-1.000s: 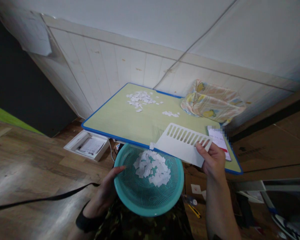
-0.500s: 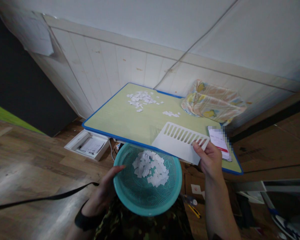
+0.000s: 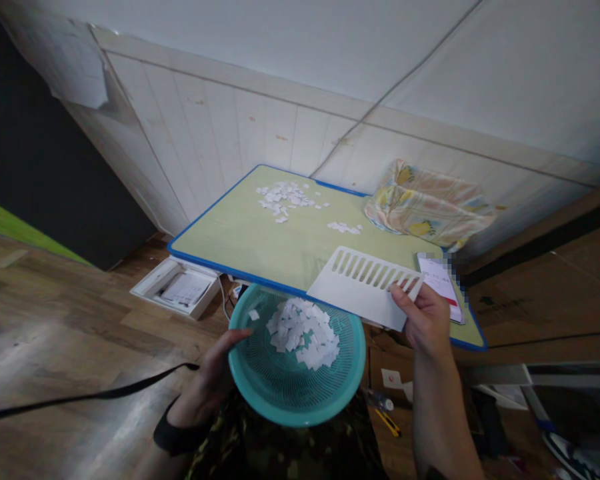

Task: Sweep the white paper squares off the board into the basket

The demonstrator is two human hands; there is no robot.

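Note:
My left hand (image 3: 219,370) grips the left rim of a round teal plastic basket (image 3: 300,408), its thumb over the edge and the other fingers hidden below. White paper pieces (image 3: 305,333) lie heaped inside, with one loose piece (image 3: 253,314) near the left wall. Pinched between thumb and fingers of my right hand (image 3: 425,317) is a flat white slotted plastic scraper (image 3: 357,293), at the table's near edge just above the basket. On the green table (image 3: 230,227), a larger pile of paper pieces (image 3: 285,195) and a small cluster (image 3: 344,228) lie farther back.
A patterned fabric basket (image 3: 425,207) stands at the table's back right, and a phone (image 3: 437,283) showing a timer lies beside my right hand. An open white box (image 3: 177,287) sits on the floor at left. A yellow cutter (image 3: 387,422) lies low on the right.
A single paper piece now shows near the basket's left wall. The scraper and my right hand have shifted slightly right in view; my left hand keeps its hold.

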